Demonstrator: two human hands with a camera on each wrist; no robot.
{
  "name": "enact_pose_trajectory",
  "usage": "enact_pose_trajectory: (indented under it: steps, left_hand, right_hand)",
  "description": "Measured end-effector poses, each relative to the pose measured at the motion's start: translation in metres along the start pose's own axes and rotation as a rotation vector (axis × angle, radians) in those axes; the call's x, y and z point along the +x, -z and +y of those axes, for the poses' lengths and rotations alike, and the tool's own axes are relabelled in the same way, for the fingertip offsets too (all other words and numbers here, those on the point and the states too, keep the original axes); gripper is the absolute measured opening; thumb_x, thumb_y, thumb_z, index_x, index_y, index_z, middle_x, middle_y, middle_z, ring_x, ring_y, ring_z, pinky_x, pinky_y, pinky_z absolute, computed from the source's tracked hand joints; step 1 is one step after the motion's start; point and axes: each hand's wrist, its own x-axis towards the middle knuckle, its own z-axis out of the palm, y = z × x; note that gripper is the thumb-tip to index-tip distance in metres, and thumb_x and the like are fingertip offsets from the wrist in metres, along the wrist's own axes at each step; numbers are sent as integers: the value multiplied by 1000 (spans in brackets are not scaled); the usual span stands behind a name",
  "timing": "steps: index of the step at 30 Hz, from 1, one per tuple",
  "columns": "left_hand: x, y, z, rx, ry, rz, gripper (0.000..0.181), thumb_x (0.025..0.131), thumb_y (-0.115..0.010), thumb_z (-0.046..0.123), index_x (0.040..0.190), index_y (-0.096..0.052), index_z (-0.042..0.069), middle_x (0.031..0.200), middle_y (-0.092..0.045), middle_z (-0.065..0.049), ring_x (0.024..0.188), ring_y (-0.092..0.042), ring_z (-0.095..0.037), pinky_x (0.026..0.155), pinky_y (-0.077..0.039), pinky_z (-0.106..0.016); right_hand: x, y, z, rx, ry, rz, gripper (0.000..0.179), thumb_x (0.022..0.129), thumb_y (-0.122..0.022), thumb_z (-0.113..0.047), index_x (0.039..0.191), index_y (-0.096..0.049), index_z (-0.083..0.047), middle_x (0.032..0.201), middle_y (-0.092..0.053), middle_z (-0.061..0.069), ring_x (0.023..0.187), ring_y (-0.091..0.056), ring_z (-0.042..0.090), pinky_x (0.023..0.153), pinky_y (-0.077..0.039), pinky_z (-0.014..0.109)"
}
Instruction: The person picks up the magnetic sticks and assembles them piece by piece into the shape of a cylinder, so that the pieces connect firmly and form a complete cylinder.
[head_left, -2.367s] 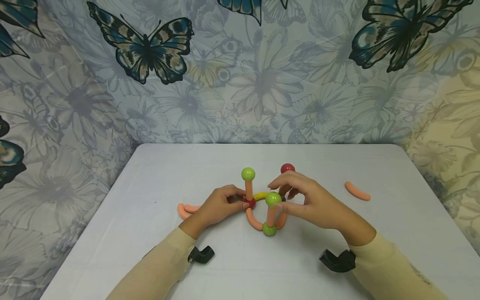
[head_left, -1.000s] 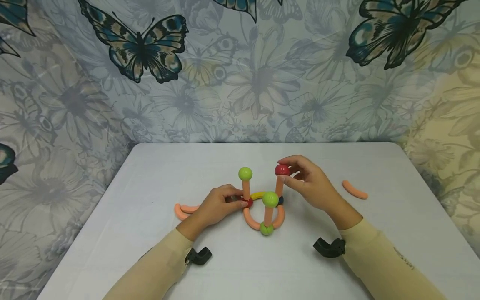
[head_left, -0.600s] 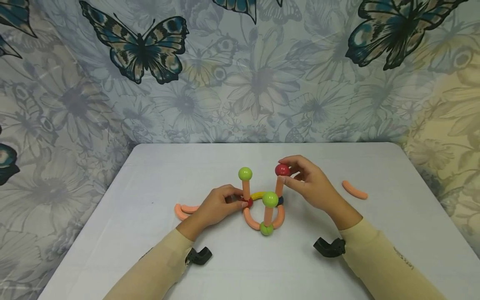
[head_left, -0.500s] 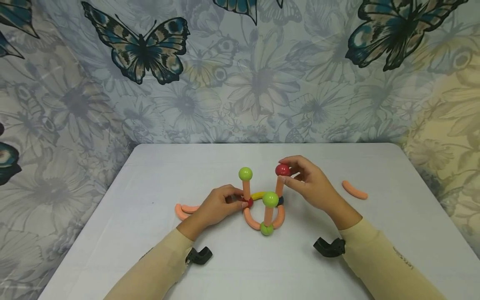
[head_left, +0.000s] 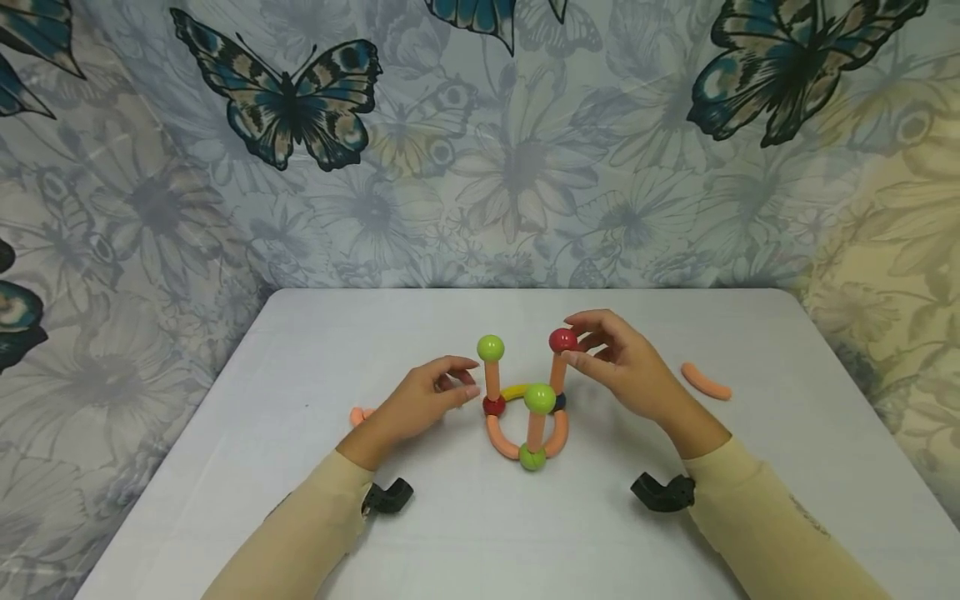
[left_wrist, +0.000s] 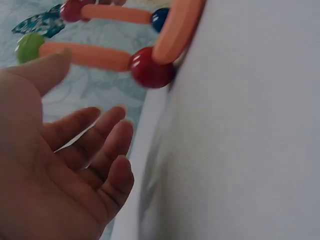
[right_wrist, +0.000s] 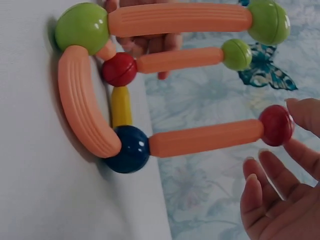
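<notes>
A toy frame of balls and rods stands mid-table. Curved orange rods (right_wrist: 82,100) and a yellow rod (right_wrist: 120,106) form its base ring, joined by red (head_left: 493,405), dark blue (right_wrist: 127,149) and green (head_left: 532,457) balls. Upright orange rods carry two green balls (head_left: 491,347) (head_left: 540,398) and one red ball (head_left: 563,340). My left hand (head_left: 423,398) is off the frame, just left of the lower red ball, fingers loosely bent and holding nothing. My right hand (head_left: 626,367) is at the top red ball, thumb and index finger parted at its edge, other fingers loose.
Beyond my left wrist lie curved orange rods (head_left: 358,414), partly hidden by it. One more curved orange rod (head_left: 705,381) lies at the right of the white table (head_left: 480,542). A butterfly-patterned wall covering (head_left: 525,167) rises behind the table's far edge.
My left hand has let go of the lower red ball and drawn back left. My right hand went from the front green ball to the back red one, and its index finger has since lifted away.
</notes>
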Motion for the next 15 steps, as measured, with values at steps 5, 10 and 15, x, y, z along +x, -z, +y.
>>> enact_pose_trajectory:
  steps: [5, 10, 15]
  left_hand:
    - [-3, 28, 0, -73, 14, 13, 48, 117, -53, 42, 156, -58, 14, 129, -71, -3, 104, -66, -28, 82, -52, -42]
    - [-11, 59, -1, -62, 19, -39, 50, 120, -38, 44, 162, -50, 19, 138, -69, 0, 117, -65, -27, 97, -50, -53]
    - [-19, 85, -16, -63, 96, -162, 54, 117, -49, 36, 168, -42, 19, 150, -61, -4, 127, -62, -28, 103, -47, -52]
  right_hand:
    - [-4, 9, -7, -1, 21, 39, 42, 104, -73, -4, 144, -61, -7, 131, -65, 11, 109, -65, 24, 88, -54, 26]
    - [-8, 18, -17, 18, 91, 94, 43, 101, -70, 7, 142, -61, -2, 127, -64, 13, 107, -65, 23, 89, -54, 24]
    - [-12, 24, -28, 37, 136, 153, 43, 98, -70, 13, 139, -64, 2, 125, -65, 18, 106, -64, 24, 87, -53, 24]
